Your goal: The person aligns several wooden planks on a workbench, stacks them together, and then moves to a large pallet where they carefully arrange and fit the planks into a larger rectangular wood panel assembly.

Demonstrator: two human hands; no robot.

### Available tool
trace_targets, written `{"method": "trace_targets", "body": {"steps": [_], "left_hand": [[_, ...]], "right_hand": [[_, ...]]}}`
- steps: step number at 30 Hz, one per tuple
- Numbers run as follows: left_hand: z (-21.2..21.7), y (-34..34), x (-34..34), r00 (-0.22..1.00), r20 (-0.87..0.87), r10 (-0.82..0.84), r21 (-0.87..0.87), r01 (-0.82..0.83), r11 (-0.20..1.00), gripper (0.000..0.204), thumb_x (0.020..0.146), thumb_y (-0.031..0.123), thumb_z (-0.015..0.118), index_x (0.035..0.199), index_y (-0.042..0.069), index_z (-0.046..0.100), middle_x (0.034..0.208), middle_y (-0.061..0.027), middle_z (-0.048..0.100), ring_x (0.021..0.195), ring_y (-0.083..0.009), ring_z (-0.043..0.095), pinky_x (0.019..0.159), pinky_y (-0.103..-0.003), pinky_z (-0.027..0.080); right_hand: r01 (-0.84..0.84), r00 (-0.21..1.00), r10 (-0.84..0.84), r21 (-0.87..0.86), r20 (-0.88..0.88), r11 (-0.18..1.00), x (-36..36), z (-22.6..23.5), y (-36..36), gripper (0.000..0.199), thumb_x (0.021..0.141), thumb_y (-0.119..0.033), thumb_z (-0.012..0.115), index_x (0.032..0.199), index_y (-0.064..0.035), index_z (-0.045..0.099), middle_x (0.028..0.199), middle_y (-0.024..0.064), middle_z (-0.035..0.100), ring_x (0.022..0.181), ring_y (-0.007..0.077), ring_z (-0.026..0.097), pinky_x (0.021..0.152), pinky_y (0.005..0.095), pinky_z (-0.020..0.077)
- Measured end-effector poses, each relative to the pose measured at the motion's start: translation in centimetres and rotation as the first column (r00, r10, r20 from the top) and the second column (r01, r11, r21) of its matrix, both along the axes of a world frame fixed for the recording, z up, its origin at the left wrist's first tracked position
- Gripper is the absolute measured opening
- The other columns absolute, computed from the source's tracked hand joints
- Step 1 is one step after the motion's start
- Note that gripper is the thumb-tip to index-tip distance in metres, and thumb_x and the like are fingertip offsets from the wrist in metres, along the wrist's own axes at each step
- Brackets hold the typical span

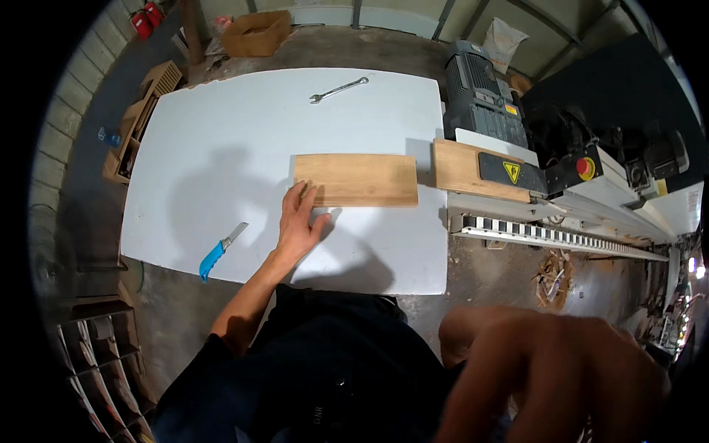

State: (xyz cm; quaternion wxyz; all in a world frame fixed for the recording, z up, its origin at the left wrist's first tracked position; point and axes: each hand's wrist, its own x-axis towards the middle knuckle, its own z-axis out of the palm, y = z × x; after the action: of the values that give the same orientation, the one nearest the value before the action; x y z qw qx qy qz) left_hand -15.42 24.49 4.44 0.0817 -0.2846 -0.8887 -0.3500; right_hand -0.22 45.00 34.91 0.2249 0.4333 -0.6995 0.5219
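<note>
The flat, rectangular light-brown wooden board (362,177) lies on the white tabletop (221,118), about midway between the far and near edges and near the right edge. The left hand (299,220) rests its fingertips on the board's near left corner, fingers close together and thumb spread away, just off the near edge. A knife with a bright blue handle (214,260) lies left of that hand, its handle end at the surface's near edge; a silver metal wrench (340,90) lies by the far edge. Beyond the right edge, another light-brown wooden board (456,164) sits in a grey machine with a ribbed motor (476,88). The right hand (557,369) looms blurred off the surface's near right corner; whether its fingers pinch anything, I cannot tell.
</note>
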Motion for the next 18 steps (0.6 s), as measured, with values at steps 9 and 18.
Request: {"method": "trace_targets", "body": {"steps": [9, 18], "left_hand": [[1.9, 1.1, 1.0, 0.999, 0.039, -0.026, 0.054, 0.024, 0.998, 0.052, 0.081, 0.018, 0.066, 0.125, -0.002, 0.049, 0.133, -0.0231, 0.039, 0.119, -0.0386, 0.042, 0.095, -0.041, 0.040], [2.5, 4.0, 0.9, 0.985, 0.093, -0.147, 0.192, 0.127, 0.973, 0.042, 0.082, 0.017, 0.065, 0.120, 0.001, 0.054, 0.115, -0.0198, 0.057, 0.105, -0.0335, 0.056, 0.086, -0.037, 0.047]], "right_hand": [[0.818, 0.385, 0.117, -0.397, 0.916, 0.417, -4.9, -24.4, 7.3, 0.034, 0.091, -0.029, 0.059, 0.108, 0.0012, 0.061, 0.089, 0.0074, 0.061, 0.084, 0.0200, 0.056, 0.079, 0.0323, 0.0469], [0.976, 0.203, 0.509, -0.216, 0.836, -0.035, -10.4, -30.1, 11.5, 0.065, 0.084, -0.057, 0.055, 0.118, -0.0030, 0.047, 0.096, 0.0109, 0.052, 0.086, 0.0228, 0.054, 0.079, 0.0352, 0.0473]]}}
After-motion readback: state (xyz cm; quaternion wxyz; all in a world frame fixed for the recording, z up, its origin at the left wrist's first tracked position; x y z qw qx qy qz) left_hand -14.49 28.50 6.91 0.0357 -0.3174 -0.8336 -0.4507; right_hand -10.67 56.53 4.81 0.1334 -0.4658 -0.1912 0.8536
